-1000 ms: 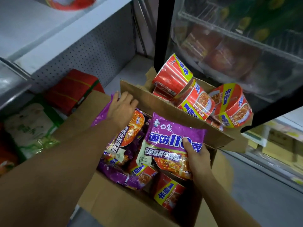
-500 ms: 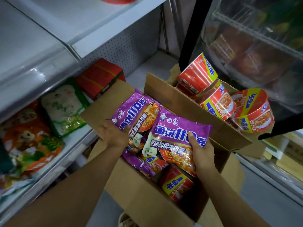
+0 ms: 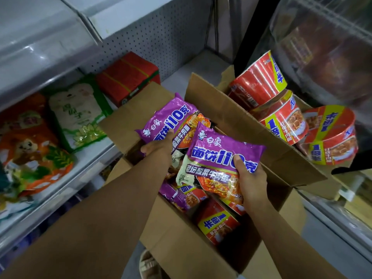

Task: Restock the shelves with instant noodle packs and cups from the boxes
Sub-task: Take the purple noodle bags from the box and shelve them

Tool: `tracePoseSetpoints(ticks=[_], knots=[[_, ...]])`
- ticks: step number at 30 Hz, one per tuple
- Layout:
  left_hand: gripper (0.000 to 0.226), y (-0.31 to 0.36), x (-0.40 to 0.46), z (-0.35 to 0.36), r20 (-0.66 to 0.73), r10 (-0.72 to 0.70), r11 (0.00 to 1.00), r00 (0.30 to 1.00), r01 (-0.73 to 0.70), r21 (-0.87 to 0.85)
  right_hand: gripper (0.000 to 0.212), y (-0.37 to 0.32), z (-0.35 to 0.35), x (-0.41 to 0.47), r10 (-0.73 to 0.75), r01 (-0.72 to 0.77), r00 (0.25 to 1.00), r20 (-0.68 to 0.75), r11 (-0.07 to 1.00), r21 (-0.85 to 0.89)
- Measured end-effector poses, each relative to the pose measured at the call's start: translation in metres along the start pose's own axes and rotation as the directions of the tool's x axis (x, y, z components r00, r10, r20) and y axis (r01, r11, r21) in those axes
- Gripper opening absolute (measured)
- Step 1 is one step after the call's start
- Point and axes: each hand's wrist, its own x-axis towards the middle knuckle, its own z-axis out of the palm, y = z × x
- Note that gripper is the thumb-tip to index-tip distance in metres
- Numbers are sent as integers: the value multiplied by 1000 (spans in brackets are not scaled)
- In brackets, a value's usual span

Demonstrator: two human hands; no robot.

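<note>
Each hand has its grip closed on one purple noodle pack: the left hand holds the far pack and the right hand the near pack, both lifted just above the open box. More packs and a red cup remain in it, and red cups fill the second box behind. The shelf to the left holds other goods, so most restocking looks undone.

The left hand, earlier reaching into the near box, now holds a purple noodle pack lifted above it.
</note>
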Motion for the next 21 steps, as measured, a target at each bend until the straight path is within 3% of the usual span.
tracePoseSetpoints(ticks=[4,11,16,21], knots=[[79,-1,5,0,26,87,994,996,-85,-75,38,-6,-6,8,-10,10,1000,21,1000,-12],[64,13,-24,-8,-111,308,945,945,-317,-76,45,-22,-14,9,-29,31,996,80,999,-22],[53,18,-55,-26,-93,507,856,857,-513,-60,38,-43,-21,-3,-62,63,988,145,998,-3],[48,21,-91,-63,-81,664,748,743,-661,68,26,-67,-26,-21,-166,168,973,162,986,2]])
